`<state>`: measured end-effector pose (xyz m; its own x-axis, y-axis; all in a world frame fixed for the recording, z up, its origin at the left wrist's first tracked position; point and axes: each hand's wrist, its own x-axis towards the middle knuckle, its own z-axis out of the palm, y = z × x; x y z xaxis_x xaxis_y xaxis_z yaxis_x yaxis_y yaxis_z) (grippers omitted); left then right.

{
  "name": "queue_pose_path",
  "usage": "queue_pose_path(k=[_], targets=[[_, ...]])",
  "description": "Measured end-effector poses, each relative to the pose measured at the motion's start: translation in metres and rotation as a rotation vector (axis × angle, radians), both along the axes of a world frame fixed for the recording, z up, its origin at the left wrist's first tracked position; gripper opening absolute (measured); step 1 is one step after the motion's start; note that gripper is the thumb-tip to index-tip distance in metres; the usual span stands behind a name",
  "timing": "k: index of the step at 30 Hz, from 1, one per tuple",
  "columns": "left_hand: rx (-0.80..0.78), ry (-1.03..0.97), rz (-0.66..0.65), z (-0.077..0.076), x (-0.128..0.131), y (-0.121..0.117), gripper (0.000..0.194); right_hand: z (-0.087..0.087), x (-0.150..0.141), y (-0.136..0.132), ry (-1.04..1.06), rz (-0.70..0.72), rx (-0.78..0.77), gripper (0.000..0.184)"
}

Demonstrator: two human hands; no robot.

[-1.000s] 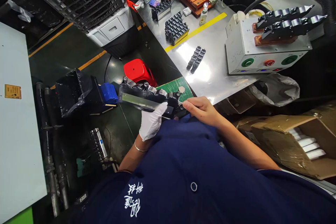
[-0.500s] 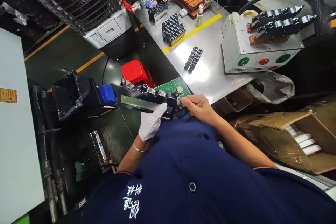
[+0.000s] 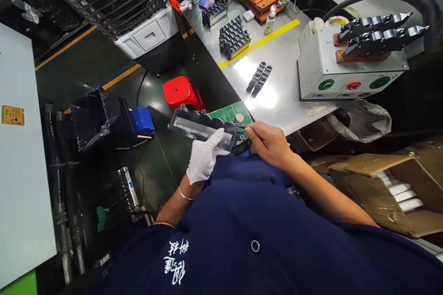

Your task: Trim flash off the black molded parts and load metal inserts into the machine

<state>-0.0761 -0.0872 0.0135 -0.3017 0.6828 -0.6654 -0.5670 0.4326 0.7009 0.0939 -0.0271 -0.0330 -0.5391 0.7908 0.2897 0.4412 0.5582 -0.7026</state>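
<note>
My left hand [image 3: 204, 156], in a white glove, grips a long black plastic part [image 3: 200, 128] with a shiny flat face turned up at me. The part juts out to the left over the floor. My bare right hand [image 3: 270, 140] is closed in a pinch at the part's right end; what the fingertips hold is hidden. Just behind both hands, a green circuit board [image 3: 231, 113] lies on the corner of the steel table [image 3: 287, 101].
On the table stand a white control box [image 3: 328, 71] with green and red buttons, black parts on top of it [image 3: 377, 32], two small black strips [image 3: 259, 78] and a stack of black parts [image 3: 232, 37]. A red stool [image 3: 182, 92] stands left; cardboard boxes [image 3: 380, 184] right.
The black part has been rolled in my hands, so its flat shiny face now points up instead of its knobbed side. My hands stayed in about the same place.
</note>
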Motion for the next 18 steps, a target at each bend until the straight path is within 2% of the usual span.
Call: queue_pose_path(k=[7,12,15,18], targets=[[0.089,0.11,0.066,-0.01,0.005,-0.004,0.034,0.006,-0.008,-0.006,-0.006,-0.057,-0.056,0.04],[0.043,0.146,0.069,-0.002,0.007,-0.004,0.033,0.007,-0.009,-0.009,-0.055,-0.085,-0.11,0.047],[0.049,0.15,0.028,0.002,0.005,-0.003,0.032,0.011,-0.003,-0.004,-0.105,-0.011,-0.161,0.052],[0.121,0.145,-0.035,-0.002,0.002,-0.003,0.035,0.02,0.01,0.009,-0.156,0.195,-0.173,0.051]])
